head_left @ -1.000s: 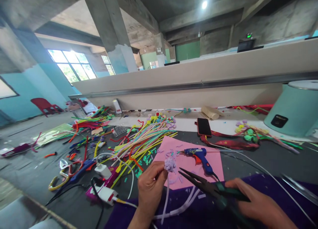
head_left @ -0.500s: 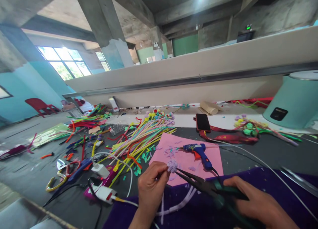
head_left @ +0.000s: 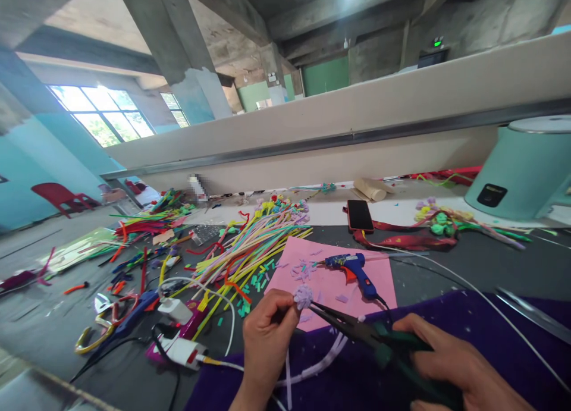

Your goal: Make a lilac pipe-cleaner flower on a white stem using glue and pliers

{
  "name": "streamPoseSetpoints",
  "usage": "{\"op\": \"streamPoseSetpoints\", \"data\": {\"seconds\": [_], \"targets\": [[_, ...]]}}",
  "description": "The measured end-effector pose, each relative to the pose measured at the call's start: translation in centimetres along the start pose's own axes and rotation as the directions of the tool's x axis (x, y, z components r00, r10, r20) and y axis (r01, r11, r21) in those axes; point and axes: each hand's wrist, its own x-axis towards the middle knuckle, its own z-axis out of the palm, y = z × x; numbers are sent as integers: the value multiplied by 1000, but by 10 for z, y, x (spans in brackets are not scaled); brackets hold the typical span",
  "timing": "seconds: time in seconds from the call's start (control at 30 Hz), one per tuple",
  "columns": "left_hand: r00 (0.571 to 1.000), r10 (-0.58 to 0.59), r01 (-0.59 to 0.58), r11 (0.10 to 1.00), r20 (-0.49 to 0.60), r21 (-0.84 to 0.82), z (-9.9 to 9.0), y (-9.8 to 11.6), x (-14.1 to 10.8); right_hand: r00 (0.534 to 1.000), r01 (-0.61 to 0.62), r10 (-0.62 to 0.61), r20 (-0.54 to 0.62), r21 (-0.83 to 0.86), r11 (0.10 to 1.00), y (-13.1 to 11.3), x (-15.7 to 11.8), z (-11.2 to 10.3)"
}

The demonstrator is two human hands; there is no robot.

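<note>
Between the thumb and fingers of my left hand (head_left: pixel 270 333) is a small lilac pipe-cleaner flower (head_left: pixel 304 296). My right hand (head_left: pixel 450 357) is wrapped round the dark green handles of long-nose pliers (head_left: pixel 357 329). The thin tips of the pliers reach the right side of the flower; whether they grip a petal I cannot make out. Just beyond the flower lies a pink sheet (head_left: pixel 292 253) with lilac snippets on it. A blue glue gun (head_left: pixel 350 266) rests on that sheet. Lilac strips (head_left: pixel 328 360) lie on the purple cloth (head_left: pixel 357 387) below my hands.
Bundled colourful pipe cleaners (head_left: pixel 254 238) spread left of the pink sheet. Nearer stand a power strip (head_left: pixel 176 345) with plugs, cables and cutting pliers (head_left: pixel 100 316). Behind are a phone (head_left: pixel 359 215), a ribbon and a green kettle (head_left: pixel 517 167). Metal tweezers (head_left: pixel 535 316) lie at right.
The view has shifted slightly, so the scene sits a little further left. Both hands keep their holds, and the plier tips stay beside the flower.
</note>
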Motion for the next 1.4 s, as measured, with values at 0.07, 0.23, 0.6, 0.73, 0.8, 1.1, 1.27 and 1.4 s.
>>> {"op": "streamPoseSetpoints", "data": {"seconds": [0.07, 0.23, 0.6, 0.73, 0.8, 1.1, 1.27, 1.4], "targets": [[1000, -5, 5, 1000, -19, -4, 1, 2, 0, 999, 24, -24, 33, 11, 1000, 2, 0, -1], [998, -36, 35, 999, -49, -11, 4, 6, -1, 999, 17, -19, 47, 60, 998, 4, 1, 0], [995, 50, -47, 998, -89, 44, 4, 8, -3, 999, -42, 33, 42, 211, 977, 1, -1, 5], [993, 68, -62, 996, -92, 68, 4, 9, -3, 998, -65, 60, 28, 282, 957, 1, -1, 5], [993, 69, -62, 995, -101, 72, 4, 9, -3, 996, -82, 73, 44, 299, 951, 1, -1, 6], [990, 80, -73, 995, -118, 63, 4, 8, -2, 976, -206, 154, 153, 426, 881, 1, -3, 12], [990, 100, -91, 992, -96, 87, 3, 9, 0, 952, -268, 162, 258, 454, 850, -7, 2, 6], [990, 132, -123, 983, -56, 135, 2, 8, 1, 960, -254, 168, 222, 446, 858, -9, 4, 3]]}}
